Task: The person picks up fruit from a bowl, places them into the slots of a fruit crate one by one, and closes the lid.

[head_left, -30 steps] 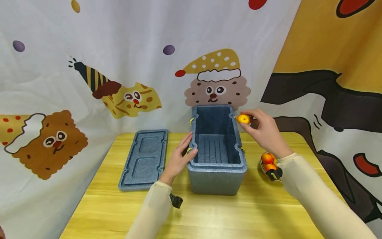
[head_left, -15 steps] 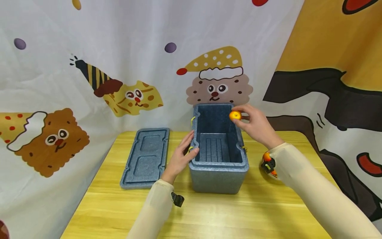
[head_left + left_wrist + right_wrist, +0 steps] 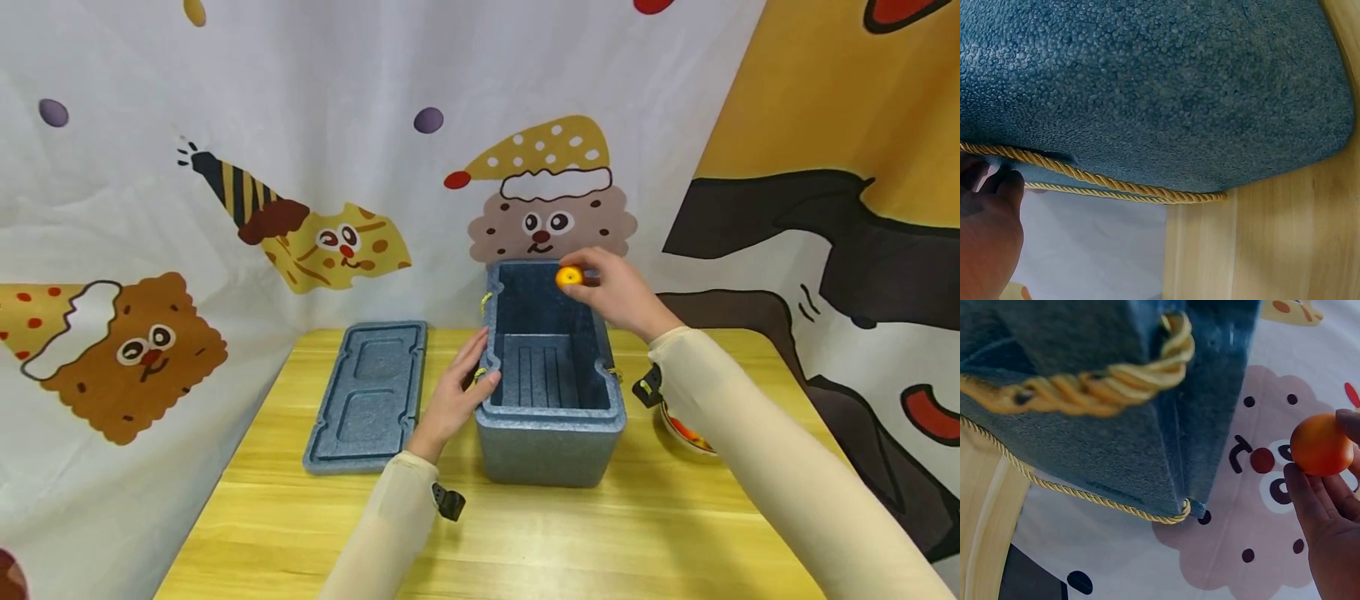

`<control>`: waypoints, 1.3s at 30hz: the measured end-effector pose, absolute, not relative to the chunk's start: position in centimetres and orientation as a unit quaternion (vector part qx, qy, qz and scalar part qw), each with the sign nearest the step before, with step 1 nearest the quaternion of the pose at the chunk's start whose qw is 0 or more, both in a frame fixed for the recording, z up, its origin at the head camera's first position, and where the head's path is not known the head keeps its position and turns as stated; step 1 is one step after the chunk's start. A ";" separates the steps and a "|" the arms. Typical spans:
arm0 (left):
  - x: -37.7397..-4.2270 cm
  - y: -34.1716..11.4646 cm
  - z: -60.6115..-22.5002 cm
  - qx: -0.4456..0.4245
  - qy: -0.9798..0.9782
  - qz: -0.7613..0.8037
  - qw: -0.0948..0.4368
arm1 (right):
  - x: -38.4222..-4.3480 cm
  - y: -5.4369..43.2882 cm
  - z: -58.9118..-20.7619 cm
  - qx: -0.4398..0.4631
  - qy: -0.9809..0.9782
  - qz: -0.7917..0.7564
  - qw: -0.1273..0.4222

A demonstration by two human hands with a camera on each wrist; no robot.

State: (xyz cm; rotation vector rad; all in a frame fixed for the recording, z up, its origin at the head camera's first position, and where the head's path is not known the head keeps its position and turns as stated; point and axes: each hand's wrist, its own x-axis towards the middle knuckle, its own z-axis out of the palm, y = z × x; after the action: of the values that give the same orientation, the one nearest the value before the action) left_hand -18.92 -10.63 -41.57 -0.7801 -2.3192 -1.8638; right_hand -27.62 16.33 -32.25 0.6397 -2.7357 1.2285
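Note:
My right hand [image 3: 617, 287] pinches a small, smooth orange-yellow round fruit [image 3: 570, 277] between thumb and fingertips. The fruit is over the far right part of an open blue-grey foam box [image 3: 551, 454]. In the right wrist view the fruit [image 3: 1321, 445] shows beside the box, an orange ball at the fingertips. My left hand [image 3: 453, 398] rests on the left side of the box, fingers extended along the outer wall and thumb on the rim. In the left wrist view that hand [image 3: 988, 231] is right beside a yellow twisted rope [image 3: 1097, 178] along the wall.
A blue-grey lid [image 3: 367, 400] with two recessed panels lies on the wooden table [image 3: 525, 542], left of the box. On the right, a bowl [image 3: 693, 446] of red-orange fruits is partly hidden under my right forearm. A printed cartoon curtain [image 3: 360, 75] hangs behind.
My right hand has carried the fruit leftward and slightly up, from beside the box's right rim to over its opening. My left hand has stayed at the box.

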 end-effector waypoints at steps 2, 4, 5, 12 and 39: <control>-18.9 -10.7 -41.6 -0.252 -0.755 -0.605 0.032 | -28.1 16.1 -32.4 0.205 -0.894 0.396 0.031; -18.8 -10.7 -41.6 -0.252 -0.755 -0.605 0.031 | -28.5 15.9 -32.5 0.203 -0.898 0.390 0.026; -18.8 -10.7 -41.6 -0.253 -0.754 -0.606 0.032 | -28.7 15.7 -32.6 0.204 -0.899 0.386 0.024; -18.8 -10.6 -41.6 -0.254 -0.752 -0.607 0.033 | -30.0 14.9 -33.1 0.197 -0.913 0.357 0.001; -18.6 -10.7 -41.4 -0.252 -0.752 -0.609 0.020 | -31.8 13.1 -32.8 0.220 -0.934 0.270 -0.075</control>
State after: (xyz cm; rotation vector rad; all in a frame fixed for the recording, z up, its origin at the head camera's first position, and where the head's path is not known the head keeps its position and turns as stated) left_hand -18.61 -10.68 -41.43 -0.7810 -2.3327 -1.8895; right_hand -31.80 13.11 -32.77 0.7268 -3.0835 0.8921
